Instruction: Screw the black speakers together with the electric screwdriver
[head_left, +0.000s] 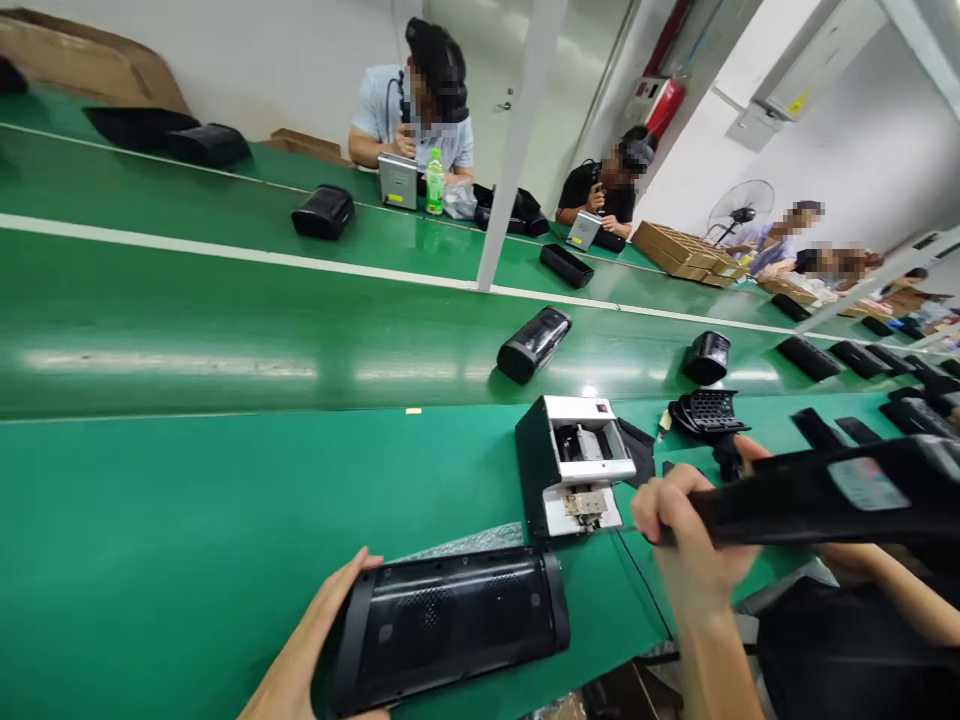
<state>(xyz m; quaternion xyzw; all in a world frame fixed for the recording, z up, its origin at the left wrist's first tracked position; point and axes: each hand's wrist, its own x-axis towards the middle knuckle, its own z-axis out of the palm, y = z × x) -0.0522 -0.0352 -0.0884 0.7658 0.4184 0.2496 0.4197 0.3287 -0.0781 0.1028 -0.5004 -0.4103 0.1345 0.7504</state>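
My left hand point(319, 635) wraps round the left end of a black speaker housing point(457, 625), fingers at its far edge and thumb at the near one. The housing lies on the green bench, with perforated patches and small holes along its rim. My right hand point(697, 540) is closed round a black electric screwdriver point(795, 500) with a pale label, held nearly level. Its thin tip points left at the front of a black-and-white screw feeder point(589, 440). Some bubble wrap point(472, 540) shows behind the housing.
A co-worker's arm point(892, 585) reaches in at the right. Black perforated parts point(705, 412) lie beyond the feeder. Black housings point(534, 345) stand along the green conveyor point(187, 330). Across it, people work with similar screwdrivers near a green bottle point(435, 183) and cardboard boxes point(682, 250).
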